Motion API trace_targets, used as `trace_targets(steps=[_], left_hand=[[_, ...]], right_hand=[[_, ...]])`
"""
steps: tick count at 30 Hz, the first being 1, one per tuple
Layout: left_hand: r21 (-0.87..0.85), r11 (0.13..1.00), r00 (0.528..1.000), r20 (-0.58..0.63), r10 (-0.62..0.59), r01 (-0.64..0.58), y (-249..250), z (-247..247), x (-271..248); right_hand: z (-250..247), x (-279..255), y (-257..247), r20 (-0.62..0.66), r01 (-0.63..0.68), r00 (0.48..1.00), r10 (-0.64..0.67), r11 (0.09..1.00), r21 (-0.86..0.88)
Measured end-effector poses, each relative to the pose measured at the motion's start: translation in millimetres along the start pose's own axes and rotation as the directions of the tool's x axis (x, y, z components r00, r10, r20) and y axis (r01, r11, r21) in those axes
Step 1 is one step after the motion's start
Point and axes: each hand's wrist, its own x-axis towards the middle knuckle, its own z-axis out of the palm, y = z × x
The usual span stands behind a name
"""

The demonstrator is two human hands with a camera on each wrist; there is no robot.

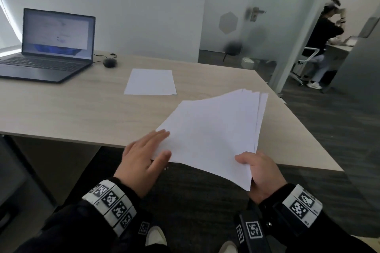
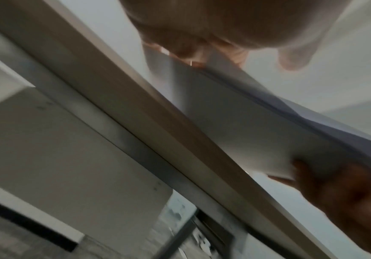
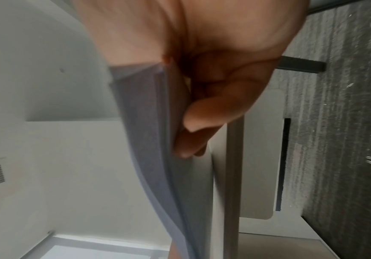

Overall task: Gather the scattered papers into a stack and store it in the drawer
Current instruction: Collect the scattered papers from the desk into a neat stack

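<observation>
At the near edge of the tabletop (image 1: 72, 113) my right hand (image 1: 260, 172) pinches the fanned stack of papers (image 1: 211, 129), while my left hand (image 1: 144, 160) lies with straight fingers on its corner. One single sheet (image 1: 151, 82) waits near the far edge. I judge gathering almost finished; storing in the drawer remains, and I see no drawer.

The room was dim and evenly lit, my head view bent at its edges, both wrist views smeared with blur.

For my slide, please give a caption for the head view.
Both hands hold a fanned paper stack; one sheet remains on the desk.
</observation>
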Motion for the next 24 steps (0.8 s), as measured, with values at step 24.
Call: trace_targets(steps=[24], left_hand=[[0.464,0.823,0.939,-0.069,-0.336,0.329,-129,-48,17]], right_hand=[[222,146,-23,0.164,-0.268,0.959,0.231,0.926,0.266]])
